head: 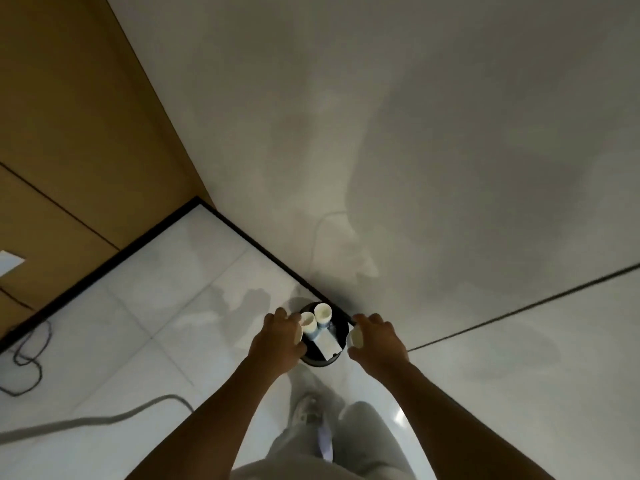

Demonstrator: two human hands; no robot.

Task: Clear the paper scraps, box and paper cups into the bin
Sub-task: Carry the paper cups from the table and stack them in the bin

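Below, a pale tiled floor (145,327) met a grey wall (415,133) and a brown wooden panel (69,116), with dark cables (27,358) lying on the tiles at the left. Light trousers (363,441) and a shoe (308,410) showed at the bottom edge. A round black bin (341,327) stood in the corner by the wall, between both outstretched arms. The left hand (277,341) hung over the bin's left rim, fingers curled around a paper cup (307,323). The right hand (377,341) held another pale cup (355,337), its fingers wrapped round it, at the right rim. Inside the bin lay a white box (327,344) and one more cup (322,314), upright.
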